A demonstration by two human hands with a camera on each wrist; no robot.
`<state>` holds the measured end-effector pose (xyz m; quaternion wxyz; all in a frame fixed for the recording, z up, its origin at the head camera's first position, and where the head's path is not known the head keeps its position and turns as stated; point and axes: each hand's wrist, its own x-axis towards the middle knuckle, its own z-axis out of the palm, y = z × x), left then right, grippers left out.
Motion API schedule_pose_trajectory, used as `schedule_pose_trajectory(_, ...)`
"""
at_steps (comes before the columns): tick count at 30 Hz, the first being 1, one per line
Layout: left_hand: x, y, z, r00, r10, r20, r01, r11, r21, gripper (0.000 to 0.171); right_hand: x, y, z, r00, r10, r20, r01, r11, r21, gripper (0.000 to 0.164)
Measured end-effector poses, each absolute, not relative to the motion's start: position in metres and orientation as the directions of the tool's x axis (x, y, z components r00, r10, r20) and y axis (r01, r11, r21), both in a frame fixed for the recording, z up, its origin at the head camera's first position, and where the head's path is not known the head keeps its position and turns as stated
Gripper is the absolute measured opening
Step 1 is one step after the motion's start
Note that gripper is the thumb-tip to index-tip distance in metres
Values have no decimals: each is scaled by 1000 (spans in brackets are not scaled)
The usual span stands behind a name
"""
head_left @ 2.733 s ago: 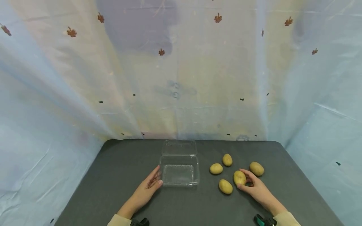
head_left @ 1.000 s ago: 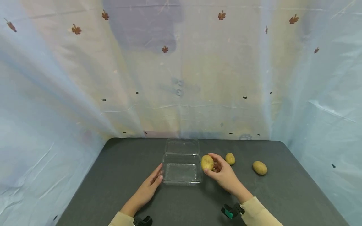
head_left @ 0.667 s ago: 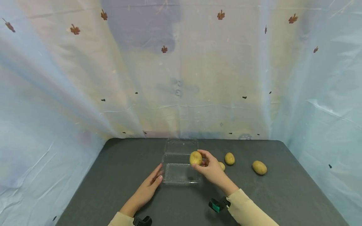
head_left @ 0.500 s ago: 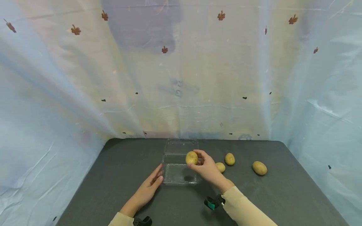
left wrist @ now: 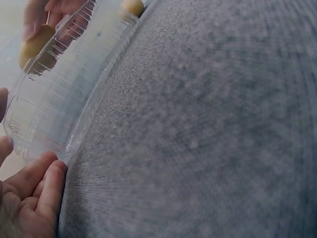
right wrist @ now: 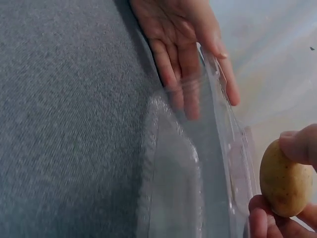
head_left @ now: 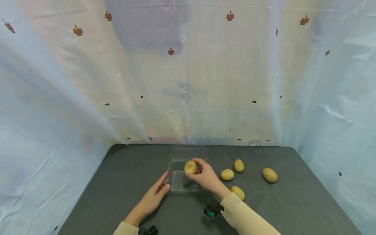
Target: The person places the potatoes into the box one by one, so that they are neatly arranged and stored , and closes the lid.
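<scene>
My right hand (head_left: 208,179) pinches a yellow potato (head_left: 190,167) between thumb and fingers, above the clear plastic clamshell container (head_left: 177,182). In the right wrist view the same potato (right wrist: 285,179) shows whole, held over the container's wall. The container lies with its hinged lid (head_left: 188,152) folded back. My left hand (head_left: 151,197) rests against its left side, fingers fairly straight; the right wrist view shows that hand (right wrist: 179,54) with fingertips along the clear wall. No potato shows inside the container.
Several other potatoes lie right of the container: a near one (head_left: 238,192) partly behind my right forearm, two middle ones (head_left: 227,175) and a larger one (head_left: 269,175) farther right. The dark grey table (head_left: 117,182) meets a hanging patterned sheet (head_left: 220,120) at the back.
My right hand has taken a potato from the group on the right and carried it left over the container, then slightly lower. The left hand has stayed at the container's left side.
</scene>
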<state>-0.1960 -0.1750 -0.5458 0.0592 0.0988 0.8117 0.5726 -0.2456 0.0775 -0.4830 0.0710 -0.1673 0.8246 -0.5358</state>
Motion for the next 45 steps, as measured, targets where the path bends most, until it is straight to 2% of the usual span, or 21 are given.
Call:
schedule_pose_trajectory(5, -196, -175, -545, -977, 212, 30, 102, 339, 935, 58, -246, 67, -482, -928, -370, 44, -196, 385, -902, 68)
schedule_pose_trajectory(13, -196, -176, -545, -969, 247, 18, 104, 340, 935, 59, -244, 56, -483, -931, -361, -49, -116, 421, -900, 73)
schedule_pose_trajectory(20, -197, -176, -548, -963, 269, 9, 101, 331, 938, 59, -245, 52, -488, -931, -358, -74, -117, 484, -867, 69)
schedule_pose_trajectory(23, -197, -177, -549, -959, 282, 19, 113, 318, 941, 59, -246, 50, -491, -921, -382, -79, -138, 508, -850, 62)
schedule_pose_trajectory(28, -197, -177, -549, -956, 294, 27, 120, 303, 946, 58, -242, 46, -486, -918, -388, -77, -196, 614, -765, 49)
schedule_pose_trajectory(35, -199, -177, -550, -959, 281, 36, 125, 304, 945, 58, -235, 44, -475, -934, -354, -38, -269, 772, -576, 52)
schedule_pose_trajectory(40, -198, -178, -548, -959, 283, 22, 113, 311, 944, 58, -237, 45, -473, -940, -340, -31, -273, 802, -531, 52)
schedule_pose_trajectory(45, -198, -177, -547, -956, 291, 36, 128, 304, 944, 58, -242, 41, -477, -945, -324, -36, -250, 792, -557, 52)
